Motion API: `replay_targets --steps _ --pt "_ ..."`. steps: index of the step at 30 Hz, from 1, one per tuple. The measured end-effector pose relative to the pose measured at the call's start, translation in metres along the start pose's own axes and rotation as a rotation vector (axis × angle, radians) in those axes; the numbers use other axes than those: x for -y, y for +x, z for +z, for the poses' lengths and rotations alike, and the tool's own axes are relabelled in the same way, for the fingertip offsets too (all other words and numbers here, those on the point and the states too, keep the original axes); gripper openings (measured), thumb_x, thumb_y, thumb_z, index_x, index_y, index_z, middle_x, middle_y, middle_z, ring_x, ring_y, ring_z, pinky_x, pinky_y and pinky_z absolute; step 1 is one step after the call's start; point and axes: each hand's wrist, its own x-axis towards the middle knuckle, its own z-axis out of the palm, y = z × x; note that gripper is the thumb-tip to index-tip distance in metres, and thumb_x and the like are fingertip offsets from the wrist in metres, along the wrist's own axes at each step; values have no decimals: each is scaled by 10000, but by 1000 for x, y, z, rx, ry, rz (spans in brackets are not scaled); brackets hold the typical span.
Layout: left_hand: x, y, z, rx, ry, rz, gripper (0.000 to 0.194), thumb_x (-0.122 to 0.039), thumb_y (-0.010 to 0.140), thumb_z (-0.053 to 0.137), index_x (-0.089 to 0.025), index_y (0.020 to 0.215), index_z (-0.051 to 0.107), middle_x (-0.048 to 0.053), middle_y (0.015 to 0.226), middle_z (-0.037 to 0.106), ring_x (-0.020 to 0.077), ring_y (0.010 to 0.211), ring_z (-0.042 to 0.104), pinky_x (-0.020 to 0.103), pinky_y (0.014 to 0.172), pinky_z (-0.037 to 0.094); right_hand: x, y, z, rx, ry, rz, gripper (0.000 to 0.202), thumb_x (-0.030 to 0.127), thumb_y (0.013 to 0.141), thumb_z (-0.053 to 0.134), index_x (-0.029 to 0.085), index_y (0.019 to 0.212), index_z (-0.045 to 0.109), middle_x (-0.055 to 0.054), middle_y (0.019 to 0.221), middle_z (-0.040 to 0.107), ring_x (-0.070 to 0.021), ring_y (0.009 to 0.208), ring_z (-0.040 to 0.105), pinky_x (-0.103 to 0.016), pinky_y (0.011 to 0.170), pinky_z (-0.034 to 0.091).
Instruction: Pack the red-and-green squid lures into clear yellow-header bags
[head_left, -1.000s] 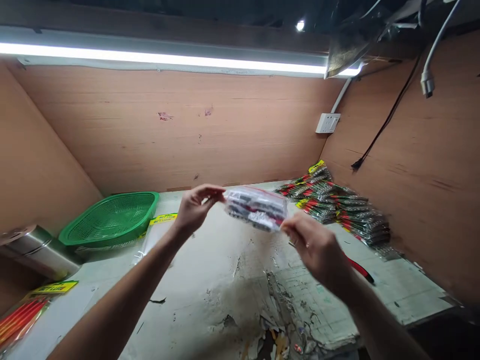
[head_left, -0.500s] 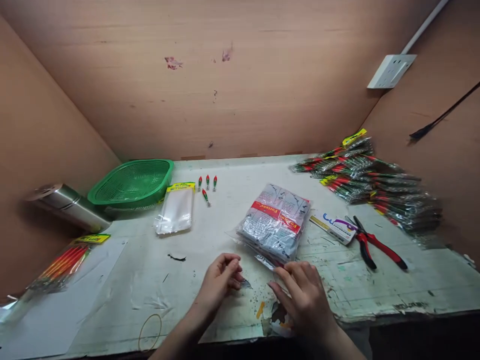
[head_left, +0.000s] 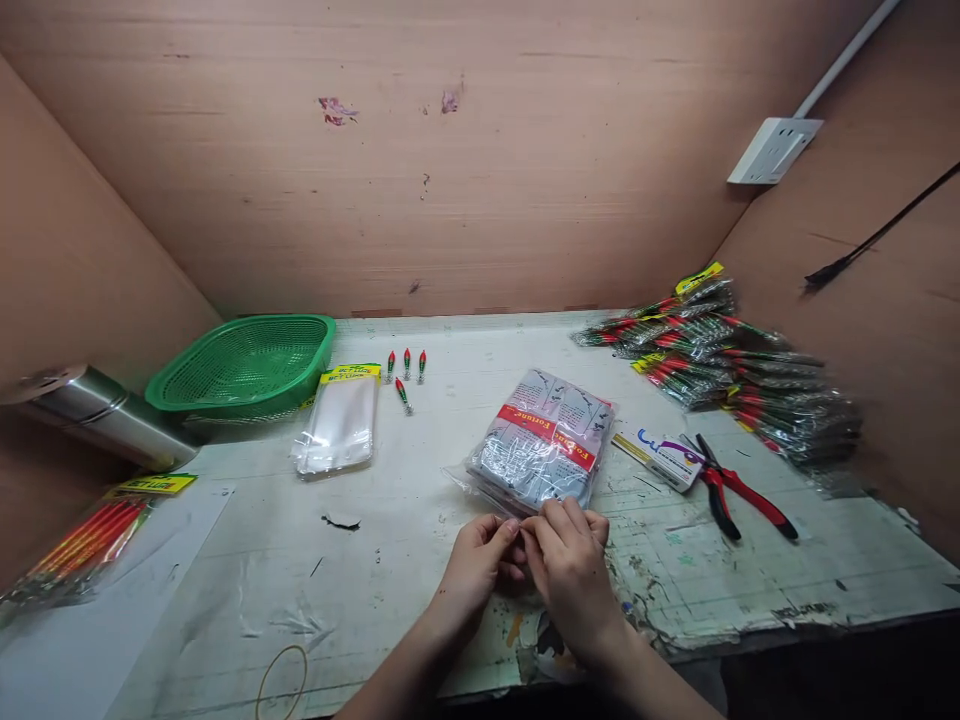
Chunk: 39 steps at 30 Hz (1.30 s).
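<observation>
My left hand (head_left: 480,568) is closed, thumb pressed on the curled fingers. Right beside it, my right hand (head_left: 568,558) is closed too, and the fingertips of both meet. Whatever is between them is too small or hidden to make out. Just behind the hands lies a clear plastic bag of folded printed packets (head_left: 541,438) with a red "Fortune" band; the right knuckles overlap its front edge. Several small red-and-green squid jigs (head_left: 403,393) lie farther back, left of the bag. Near them rests a stack of clear bags with yellow headers (head_left: 341,425).
A green basket (head_left: 247,405) and a steel flask (head_left: 112,415) stand at left, above bagged orange lures (head_left: 94,535). At right are a small white box (head_left: 660,458), red-handled pliers (head_left: 750,495) and a heap of bagged lures (head_left: 787,400). A rubber band (head_left: 282,683) lies in front.
My left hand has moved right and my right hand slightly left, so their fingertips now meet. My right fingers have come away from the bag's front corner. The view has shifted a little.
</observation>
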Motion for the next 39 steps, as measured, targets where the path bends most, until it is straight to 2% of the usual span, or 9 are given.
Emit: replay_targets --steps 6,13,19,22,24,27,32,36,39 --pt "1 -1 1 -37 95 39 484 -593 555 653 -157 707 510 -63 439 494 56 359 410 188 385 328 2 3 -4 16 42 50 276 138 945 398 157 736 577 -30 727 517 -181 749 457 -321 715 246" --pt "7 -10 0 -56 226 8 336 -512 644 529 -187 693 463 -50 414 481 84 320 414 206 359 334 -27 49 -43 -249 -169 -14 121 170 943 475 141 849 547 -55 821 541 -186 773 506 -331 747 274" --pt "-9 1 -17 -235 413 180 306 -475 744 486 -210 869 397 -32 624 558 117 402 489 225 387 346 -39 62 -54 67 -66 -177 167 151 945 421 162 833 545 -39 820 562 -187 824 513 -329 789 271" --pt "-24 12 -31 -334 548 298 199 -389 780 481 -207 808 406 -13 701 559 116 506 507 243 503 377 -21 57 -38 202 -65 -259 114 257 897 530 151 933 553 -71 903 575 -218 862 490 -347 808 308" --pt "-33 16 -38 -358 646 351 171 -347 795 468 -205 717 416 -8 658 542 130 541 491 255 545 355 -2 60 -21 290 -156 -325 288 338 846 605 127 1036 553 -108 985 572 -255 901 482 -371 795 345" --pt "-44 13 -42 -353 764 425 170 -297 809 432 -201 671 449 15 664 573 155 604 494 262 571 328 23 73 8 392 -335 -450 186 191 865 539 96 1021 578 -132 975 579 -259 854 503 -367 703 386" --pt "-58 2 -37 -337 897 534 180 -276 800 404 -202 643 454 36 646 590 163 577 468 258 532 286 35 101 27 419 -404 -452 147 35 825 464 117 789 581 -102 775 577 -215 663 511 -313 544 368" --pt "-69 -4 -26 -302 939 642 250 -327 847 361 -205 649 452 32 637 581 157 571 473 252 539 307 27 105 3 417 -403 -425 124 35 796 490 136 808 560 -79 765 568 -195 627 498 -300 524 373" --pt "-76 -6 -17 -265 947 716 289 -356 882 325 -205 695 485 33 675 597 157 596 502 250 566 341 19 101 -15 323 -429 -450 143 47 791 494 122 884 571 -97 841 577 -222 709 518 -321 561 400"
